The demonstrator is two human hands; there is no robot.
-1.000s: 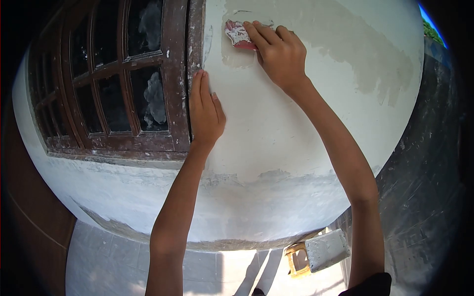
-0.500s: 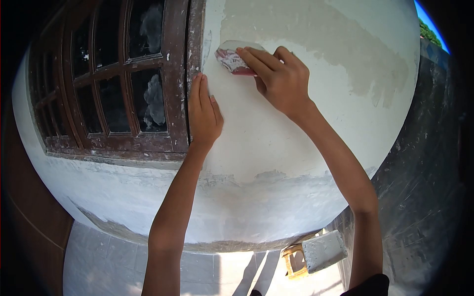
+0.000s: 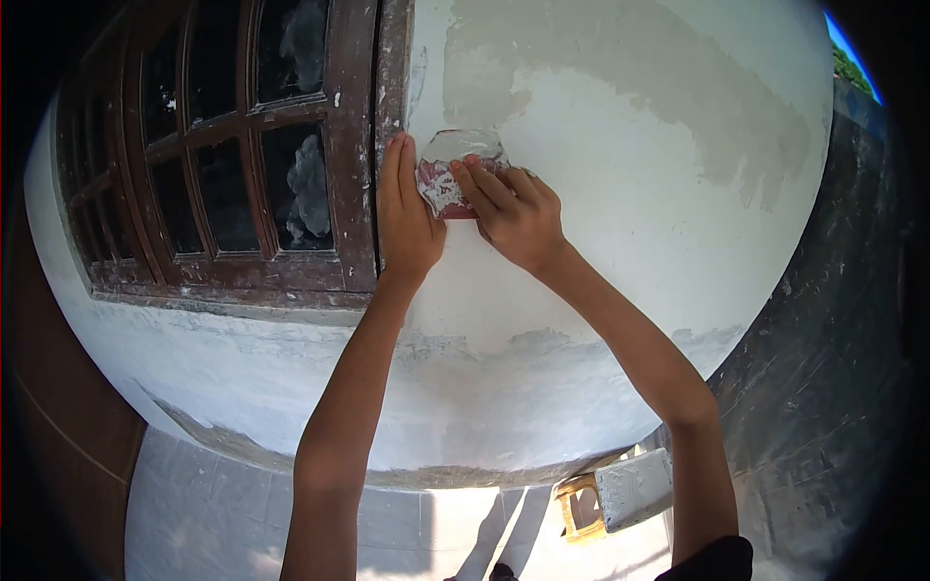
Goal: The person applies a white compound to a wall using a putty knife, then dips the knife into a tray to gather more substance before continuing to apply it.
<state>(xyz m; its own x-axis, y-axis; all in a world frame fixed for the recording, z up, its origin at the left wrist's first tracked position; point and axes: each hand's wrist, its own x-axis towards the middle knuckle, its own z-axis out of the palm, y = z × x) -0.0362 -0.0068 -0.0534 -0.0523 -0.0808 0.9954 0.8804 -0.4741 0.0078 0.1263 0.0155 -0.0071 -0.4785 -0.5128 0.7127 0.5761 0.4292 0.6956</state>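
My right hand (image 3: pixel 521 215) grips a putty scraper (image 3: pixel 463 147) with a translucent blade and a reddish, white-smeared body. The scraper lies against the white wall (image 3: pixel 581 252), just right of my left hand (image 3: pixel 409 221). That left hand rests with straight fingers along the edge where the wall meets the brown wooden window frame (image 3: pixel 391 68). Its fingertips touch the frame edge and it holds nothing. A greyish patch of filler (image 3: pixel 620 68) spreads over the wall above my right hand.
To the left is a paned window (image 3: pixel 228 194). Low on the right, a grey, putty-smeared container (image 3: pixel 635 489) sits by a yellow-brown wooden stool (image 3: pixel 579 508) on the tiled floor (image 3: pixel 223 513). A dark wall (image 3: pixel 823 290) stands at the right.
My right hand and the scraper have moved down the wall, and the right hand has come closer to the left. My left hand stays against the window frame edge.
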